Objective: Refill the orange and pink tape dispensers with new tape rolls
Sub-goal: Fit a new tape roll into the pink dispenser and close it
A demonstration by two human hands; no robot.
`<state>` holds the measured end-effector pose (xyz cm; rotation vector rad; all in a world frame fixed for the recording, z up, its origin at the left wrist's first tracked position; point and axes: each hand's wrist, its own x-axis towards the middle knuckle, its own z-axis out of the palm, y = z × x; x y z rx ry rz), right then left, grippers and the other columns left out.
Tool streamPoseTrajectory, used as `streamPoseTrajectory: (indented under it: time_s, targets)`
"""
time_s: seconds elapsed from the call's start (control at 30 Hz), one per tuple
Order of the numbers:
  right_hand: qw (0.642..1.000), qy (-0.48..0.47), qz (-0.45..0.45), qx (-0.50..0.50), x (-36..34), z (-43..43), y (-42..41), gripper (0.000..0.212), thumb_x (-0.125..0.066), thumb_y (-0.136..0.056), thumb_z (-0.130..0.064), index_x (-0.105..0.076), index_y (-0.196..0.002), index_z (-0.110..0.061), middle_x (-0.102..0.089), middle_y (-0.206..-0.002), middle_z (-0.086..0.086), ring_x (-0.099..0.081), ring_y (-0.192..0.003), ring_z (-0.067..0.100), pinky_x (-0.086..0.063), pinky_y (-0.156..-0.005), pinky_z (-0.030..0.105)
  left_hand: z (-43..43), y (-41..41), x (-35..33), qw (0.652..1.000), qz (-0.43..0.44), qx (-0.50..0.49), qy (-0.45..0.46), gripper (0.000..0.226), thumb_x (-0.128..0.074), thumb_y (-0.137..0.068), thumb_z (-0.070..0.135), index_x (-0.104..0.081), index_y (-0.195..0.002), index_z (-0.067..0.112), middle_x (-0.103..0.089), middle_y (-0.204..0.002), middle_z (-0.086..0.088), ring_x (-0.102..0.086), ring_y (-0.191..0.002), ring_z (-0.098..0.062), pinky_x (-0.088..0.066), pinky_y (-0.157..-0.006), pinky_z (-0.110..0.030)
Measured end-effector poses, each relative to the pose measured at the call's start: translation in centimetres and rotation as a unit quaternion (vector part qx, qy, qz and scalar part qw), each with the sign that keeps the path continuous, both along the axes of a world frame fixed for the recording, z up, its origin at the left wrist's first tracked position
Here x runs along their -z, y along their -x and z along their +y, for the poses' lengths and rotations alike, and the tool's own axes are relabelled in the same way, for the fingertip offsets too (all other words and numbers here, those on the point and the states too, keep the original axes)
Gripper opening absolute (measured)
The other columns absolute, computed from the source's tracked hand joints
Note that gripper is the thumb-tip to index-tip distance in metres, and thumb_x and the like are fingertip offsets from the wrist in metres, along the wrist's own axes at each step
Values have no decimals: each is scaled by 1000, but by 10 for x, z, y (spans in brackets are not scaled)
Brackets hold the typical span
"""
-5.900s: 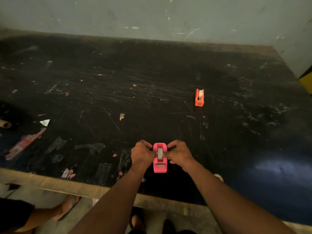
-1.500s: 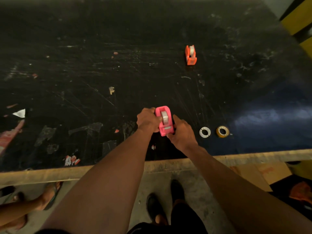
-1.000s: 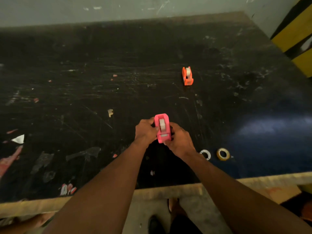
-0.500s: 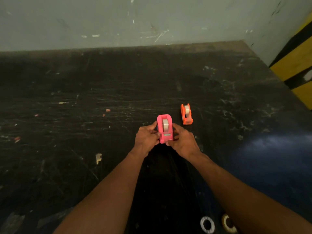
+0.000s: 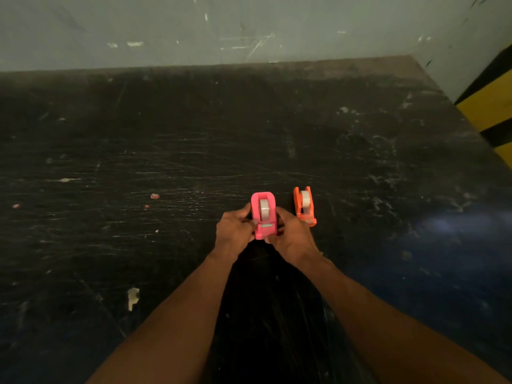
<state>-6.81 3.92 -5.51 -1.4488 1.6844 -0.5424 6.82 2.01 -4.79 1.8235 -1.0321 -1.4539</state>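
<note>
The pink tape dispenser (image 5: 263, 216) has a pale tape roll seated in it and its cutter end faces me. My left hand (image 5: 234, 232) grips its left side and my right hand (image 5: 292, 238) grips its right side and front. The orange tape dispenser (image 5: 304, 205), also with a pale roll in it, stands on the black table just to the right of the pink one, a small gap apart from my right hand. Whether the pink dispenser touches the table is hidden by my hands.
The scratched black table (image 5: 138, 162) carries small scraps of tape and paper (image 5: 133, 297) on the left. A grey wall (image 5: 249, 29) runs along its far edge. A yellow and black striped post (image 5: 496, 106) stands at the right corner.
Both hands have carried the pink dispenser forward and to the right, from near the table's front edge to beside the orange dispenser. The two empty tape cores have dropped out of view.
</note>
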Motion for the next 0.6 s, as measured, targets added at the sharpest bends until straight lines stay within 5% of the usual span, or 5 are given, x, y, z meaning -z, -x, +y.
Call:
streamPoseTrajectory:
  time_s: [0.27, 0.6]
  targets:
    - [1000, 4, 30, -3, 6, -6, 0, 56, -72, -81, -8, -54, -132, -24, -65, -122, 1, -60, -113, 17, -47, -98, 31, -6, 4, 11, 1000, -22, 4, 17, 52, -65, -88, 8, -53, -136, 22, -70, -119, -10, -70, -100, -24, -58, -88, -45]
    - [994, 35, 99, -9, 8, -6, -7, 56, -65, -84, -6, -47, -136, -14, -61, -119, 9, -57, -110, 24, -48, -96, 38, -13, 10, 10, 980, -172, 66, 73, 48, -58, -92, 7, -52, -138, 20, -71, -116, -4, -71, -92, -17, -59, -88, -38]
